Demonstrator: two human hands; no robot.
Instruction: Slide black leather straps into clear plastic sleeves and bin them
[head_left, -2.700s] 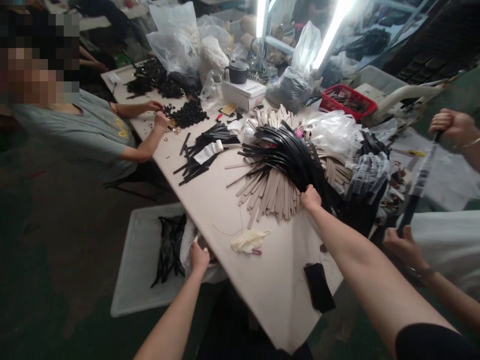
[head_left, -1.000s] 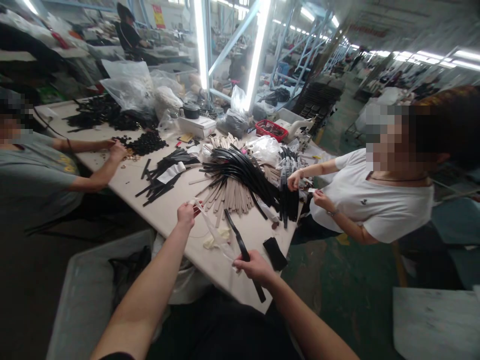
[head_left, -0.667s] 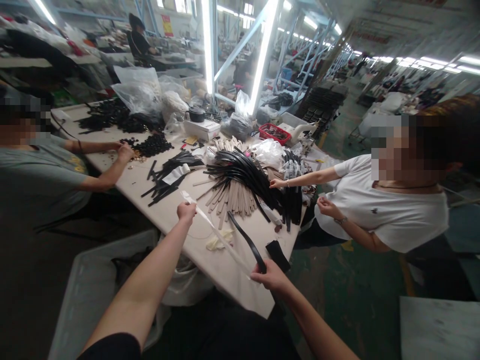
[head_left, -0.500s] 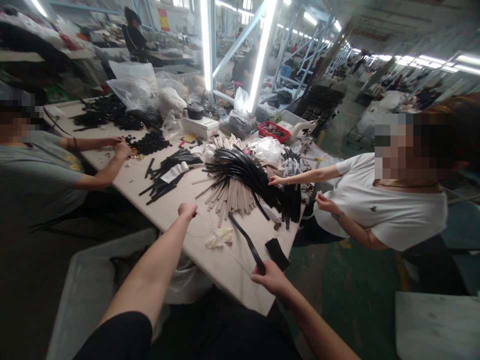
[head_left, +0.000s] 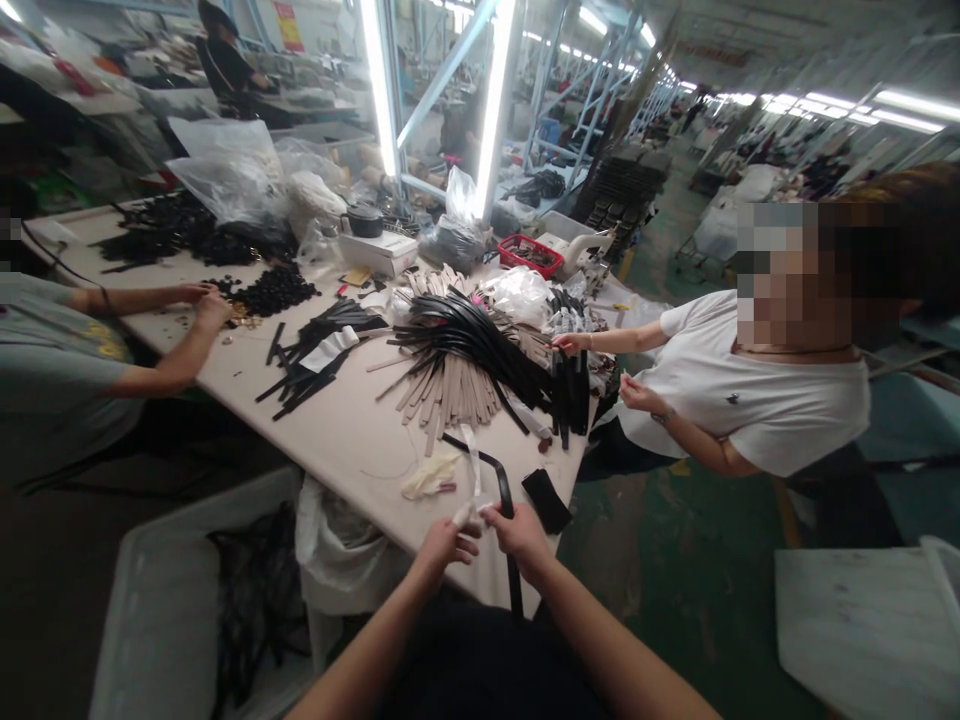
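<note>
In front of my body, my right hand (head_left: 519, 538) is closed on a black strap (head_left: 504, 487). One end of the strap lies on the table, and the other hangs down past the table's edge. Close beside it, my left hand (head_left: 444, 545) pinches a thin white strip (head_left: 473, 462) between thumb and forefinger, its other fingers loosely curled. The strip runs up from between my hands toward the pile; whether my right fingertips also touch it I cannot tell. Beyond lies a heap of black straps (head_left: 472, 330) over a fan of beige strips (head_left: 450, 395).
A crumpled pale-yellow piece (head_left: 431, 476) and a black rectangular piece (head_left: 547, 500) lie on the table (head_left: 360, 425). A person in a white shirt (head_left: 780, 400) works at the right, another in grey (head_left: 67, 350) at the left. A plastic bin (head_left: 150, 590) stands below.
My left hand has come back from over the table to beside my right hand and now pinches the white strip. The black strap has shifted in my right hand, its near end hanging lower.
</note>
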